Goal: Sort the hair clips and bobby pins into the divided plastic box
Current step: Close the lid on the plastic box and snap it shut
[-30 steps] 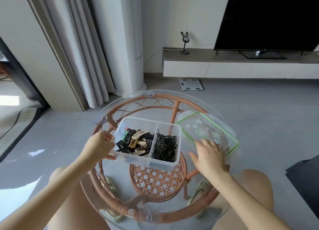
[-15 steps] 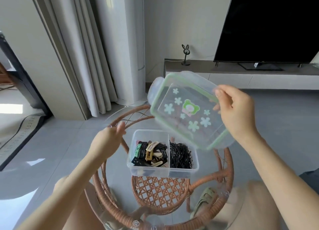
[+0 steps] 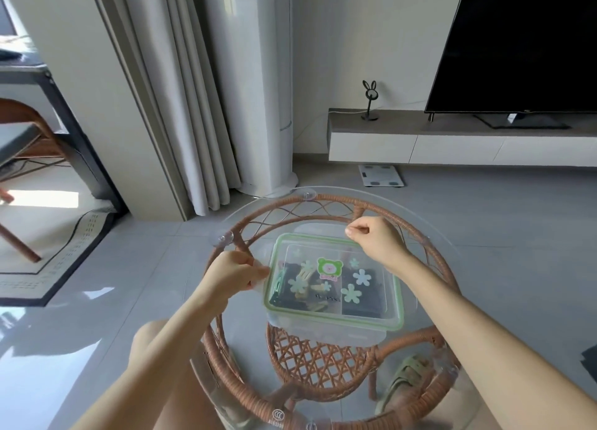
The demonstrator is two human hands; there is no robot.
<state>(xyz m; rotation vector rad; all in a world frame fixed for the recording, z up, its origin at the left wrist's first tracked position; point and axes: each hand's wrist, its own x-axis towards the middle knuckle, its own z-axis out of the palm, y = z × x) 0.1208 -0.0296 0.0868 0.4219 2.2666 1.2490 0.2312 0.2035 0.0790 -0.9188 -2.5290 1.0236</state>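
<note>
The clear divided plastic box [image 3: 326, 324] sat at lower centre of the frame on the round glass surface [image 3: 452, 258] over a brown rattan frame [image 3: 245, 394]. A transparent green-rimmed lid with flower and bear stickers [image 3: 332, 281] lay on top of the box. Through the lid, mixed black, beige and green hair clips [image 3: 302, 289] showed in the left compartment and black bobby pins [image 3: 366, 300] in the right. Left hand [image 3: 234, 274] grip was narrow, fingertips pinching the lid's left edge flap. Right hand [image 3: 376, 240] grip was narrow, curled at the lid's upper right corner; what it pinched could not be made out.
</note>
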